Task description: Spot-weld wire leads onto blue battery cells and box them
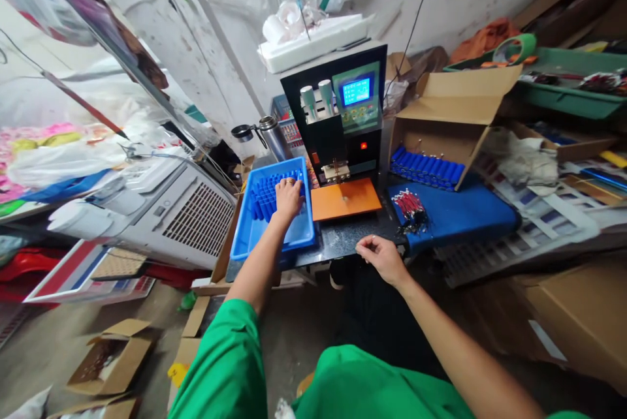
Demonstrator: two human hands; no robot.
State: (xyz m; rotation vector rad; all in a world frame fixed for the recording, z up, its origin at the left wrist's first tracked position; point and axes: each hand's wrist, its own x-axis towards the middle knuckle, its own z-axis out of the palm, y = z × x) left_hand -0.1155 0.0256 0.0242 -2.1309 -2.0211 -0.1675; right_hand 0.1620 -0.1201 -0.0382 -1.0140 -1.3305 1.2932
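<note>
Left grip: nearer, at blue cylinders; closure I cannot tell.
Right grip: farther, pinched together, contents unclear.
Blue cylinders: beneath and left of my left grip.

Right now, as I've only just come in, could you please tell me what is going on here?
The person's left hand is in a blue tray, over a batch of blue cylinders. The right hand is at the front edge of the black table, curled; whether it holds anything is too small to tell. A machine with an orange plate at its base has its screen lit. To its right, an open cardboard box holds more blue cylinders.
</note>
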